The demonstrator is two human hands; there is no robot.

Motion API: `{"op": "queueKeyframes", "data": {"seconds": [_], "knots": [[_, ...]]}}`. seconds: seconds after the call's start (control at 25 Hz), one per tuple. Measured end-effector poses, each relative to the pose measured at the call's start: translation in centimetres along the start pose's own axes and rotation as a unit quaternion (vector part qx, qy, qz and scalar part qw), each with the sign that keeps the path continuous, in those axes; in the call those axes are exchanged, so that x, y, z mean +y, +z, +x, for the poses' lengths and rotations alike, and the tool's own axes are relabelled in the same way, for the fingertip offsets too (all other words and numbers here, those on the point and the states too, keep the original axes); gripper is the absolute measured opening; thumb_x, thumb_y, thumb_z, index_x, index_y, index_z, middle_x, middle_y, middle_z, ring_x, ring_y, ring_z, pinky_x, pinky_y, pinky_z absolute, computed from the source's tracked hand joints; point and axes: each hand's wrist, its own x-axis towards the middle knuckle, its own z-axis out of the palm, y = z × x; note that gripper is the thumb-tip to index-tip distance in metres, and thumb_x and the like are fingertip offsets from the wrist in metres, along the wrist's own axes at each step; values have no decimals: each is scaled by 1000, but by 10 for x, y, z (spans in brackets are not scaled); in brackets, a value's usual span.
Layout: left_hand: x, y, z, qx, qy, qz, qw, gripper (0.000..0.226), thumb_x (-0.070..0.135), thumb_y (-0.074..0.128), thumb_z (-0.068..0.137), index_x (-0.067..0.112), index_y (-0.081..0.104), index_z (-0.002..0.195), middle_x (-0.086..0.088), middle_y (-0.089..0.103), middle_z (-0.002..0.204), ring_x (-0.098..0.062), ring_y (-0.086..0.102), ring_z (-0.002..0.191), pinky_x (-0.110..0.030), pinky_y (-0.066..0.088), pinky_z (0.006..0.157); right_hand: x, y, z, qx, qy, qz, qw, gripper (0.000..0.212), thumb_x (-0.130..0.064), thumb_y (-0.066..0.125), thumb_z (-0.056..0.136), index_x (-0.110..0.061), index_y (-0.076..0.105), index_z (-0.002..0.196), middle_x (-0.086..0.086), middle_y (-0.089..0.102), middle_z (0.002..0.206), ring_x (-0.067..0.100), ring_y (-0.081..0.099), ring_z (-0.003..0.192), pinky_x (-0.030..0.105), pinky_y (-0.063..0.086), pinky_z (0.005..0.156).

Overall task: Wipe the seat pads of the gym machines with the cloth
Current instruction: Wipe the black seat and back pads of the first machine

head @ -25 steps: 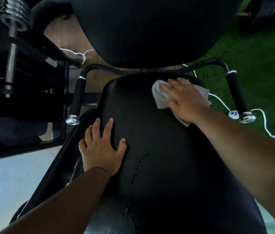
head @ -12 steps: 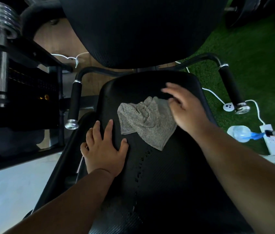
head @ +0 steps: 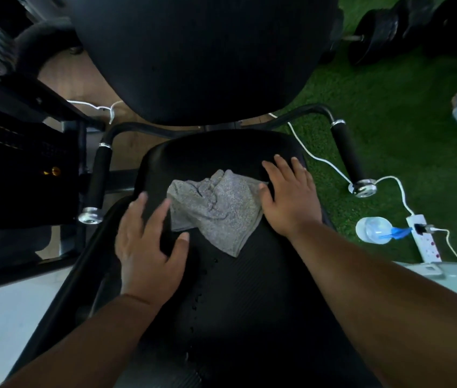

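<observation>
Cloth [head: 216, 211] lies crumpled mid seat pad [head: 249, 303], in neither grip. Left hand [head: 148, 247] spread beside it; right hand [head: 289, 197] flat, touching its edge. Wiping looks underway; front half likely left.

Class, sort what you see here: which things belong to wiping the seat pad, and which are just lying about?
Belong to the job:
grey cloth
seat pad
left hand
right hand

Just lying about:
spray bottle
power strip
white cable
weight plates
machine handles
</observation>
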Motion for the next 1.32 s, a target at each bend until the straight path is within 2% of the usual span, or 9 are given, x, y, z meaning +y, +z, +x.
{"op": "queueKeyframes", "data": {"seconds": [0.08,0.2,0.28,0.6,0.72,0.84,0.96,1.08,1.32], "knots": [[33,21,17,-69,70,1,995,56,43,48,94,23,46,146,-2,29,161,-14,23,148,-42,21,121,1,3,1,13,-5,16,1000,51,-37,34,103,-27,34,154,0,23,165,27,10,154,44,8,125],[61,65,40,-162,18,138,977,69,53,25,101,23,2,158,-8,-9,166,-21,-11,152,-42,-3,123,1,5,2,27,1,26,999,49,-31,34,104,-26,37,152,0,25,165,27,11,153,43,8,125],[57,83,60,-161,7,179,971,72,57,18,99,23,-9,157,-9,-17,165,-24,-18,151,-45,-8,122,1,6,3,29,6,17,999,49,-33,32,104,-26,35,153,0,23,165,25,9,154,42,5,125],[38,85,154,-191,78,256,944,85,75,27,90,28,5,158,-11,4,166,-30,1,152,-49,5,122,1,10,7,12,0,-22,1000,56,-47,27,103,-30,24,157,-2,12,168,21,1,155,44,3,125],[20,73,163,-185,113,230,949,74,70,25,94,35,7,157,-3,10,166,-23,7,152,-44,7,121,3,10,8,14,0,-21,1000,56,-47,28,103,-31,25,156,-2,13,168,21,2,155,44,3,125],[-13,56,176,-134,67,214,965,63,59,26,98,36,15,156,-2,20,164,-26,20,149,-45,15,120,2,8,7,8,-1,-25,1000,57,-48,28,102,-31,25,157,-2,12,168,21,1,155,44,3,125],[-42,45,174,-96,-62,118,986,63,57,33,97,34,21,154,-12,29,158,-36,29,144,-48,22,118,2,7,6,4,-2,-23,1000,57,-48,28,102,-31,24,157,-1,11,168,22,1,155,45,3,125],[-51,36,152,-91,-176,20,980,65,60,42,93,43,17,152,-14,32,155,-40,37,138,-49,29,114,1,7,6,5,-3,-26,1000,58,-48,28,102,-30,23,157,0,11,168,23,1,155,46,4,125],[-40,11,71,-129,-189,146,962,79,66,34,94,35,-4,156,-26,29,151,-47,37,133,-59,32,106,2,6,6,4,-10,-24,1000,58,-48,28,102,-29,23,157,0,11,168,24,1,155,45,3,125]]}}
